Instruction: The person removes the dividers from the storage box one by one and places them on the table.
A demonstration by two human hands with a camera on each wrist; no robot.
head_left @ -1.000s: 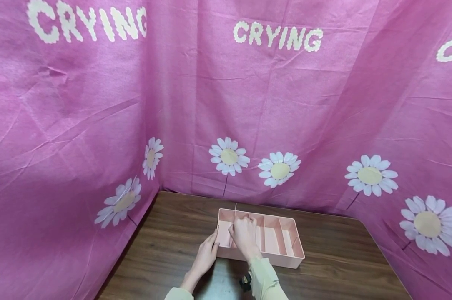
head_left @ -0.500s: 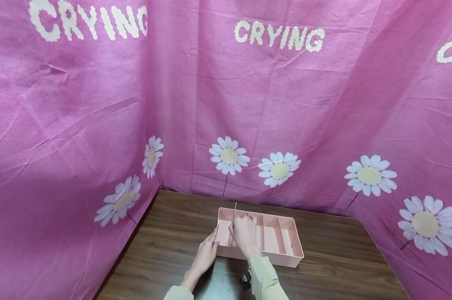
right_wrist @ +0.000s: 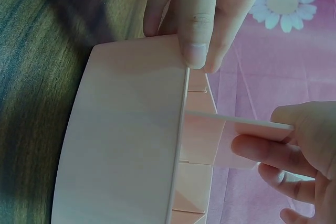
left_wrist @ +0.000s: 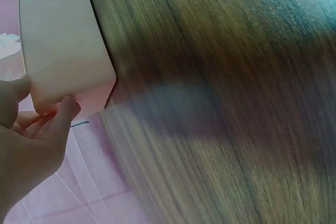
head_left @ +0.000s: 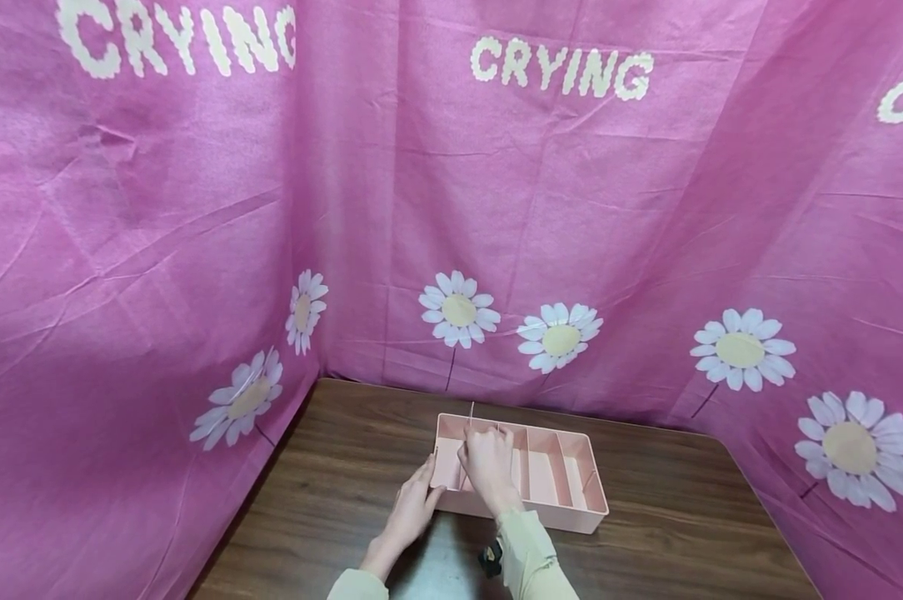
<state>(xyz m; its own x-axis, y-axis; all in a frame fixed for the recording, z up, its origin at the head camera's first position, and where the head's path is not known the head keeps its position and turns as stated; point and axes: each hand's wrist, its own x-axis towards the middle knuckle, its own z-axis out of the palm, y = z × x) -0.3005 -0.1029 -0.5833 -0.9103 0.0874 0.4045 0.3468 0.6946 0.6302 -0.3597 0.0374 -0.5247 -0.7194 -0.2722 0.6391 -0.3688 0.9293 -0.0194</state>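
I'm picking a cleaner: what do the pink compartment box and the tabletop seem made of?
Pink compartment box: probably moulded plastic with a satin finish, going by its smooth, even colour and rounded corners.
Tabletop: wood-grained with a soft sheen, perhaps laminate, judging by dark streaks and blurred reflections; real wood remains possible.

my right hand [head_left: 487,462]'s kinda blocking stuff lol
Head view: it covers part of the box [head_left: 560,517] and panel [right_wrist: 239,120]; the rightmost word [head_left: 888,102] gets cut off.

Hands [right_wrist: 312,142] on pink divider [right_wrist: 241,125] and box [right_wrist: 118,129]
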